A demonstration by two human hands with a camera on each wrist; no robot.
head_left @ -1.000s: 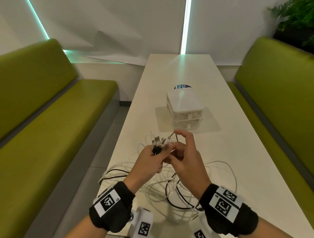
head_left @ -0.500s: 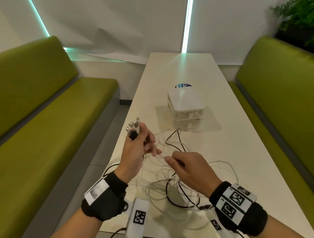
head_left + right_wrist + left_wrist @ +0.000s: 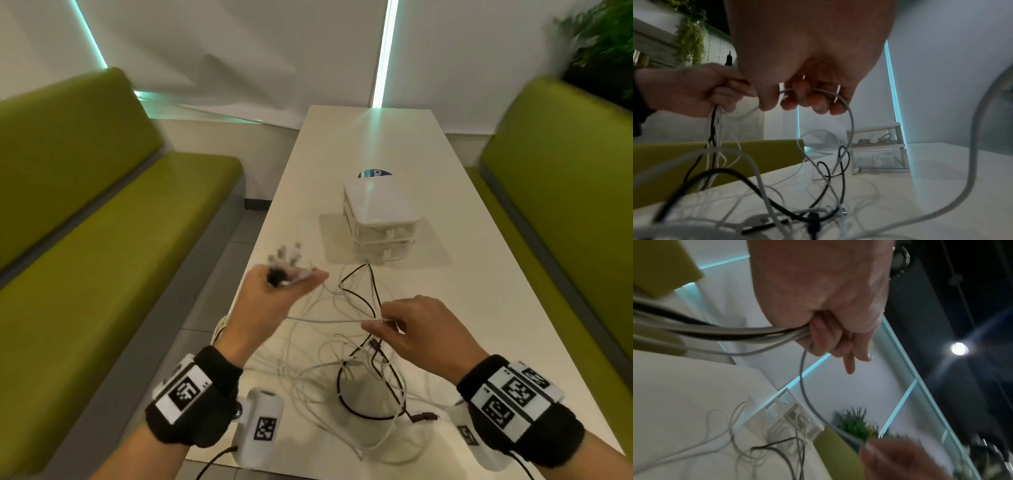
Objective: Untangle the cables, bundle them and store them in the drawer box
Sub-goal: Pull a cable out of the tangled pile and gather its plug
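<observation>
Left hand: the left hand is raised above the table's left edge, its grip clenched round a bunch of cable ends; the plugs fan out above the fist, blurred.
Right hand: the right hand hovers over the tangle, its grip pinching one white cable between thumb and fingertips; that strand runs taut across to the left hand.
Cables: white and black cables lie looped and crossed on the table, between the two hands and the near edge; strands hang from the left fist down into the heap.
Drawer box: the white two-tier drawer box stands further up the table, beyond the heap, both drawers pushed in; a cable shows through the clear front of the upper drawer in the right wrist view.
Writing: a round blue sticker behind the box shows "Cla", the rest hidden.
Wrists: black wristbands carry square black-and-white code markers.
Seats: green benches flank the table.
</observation>
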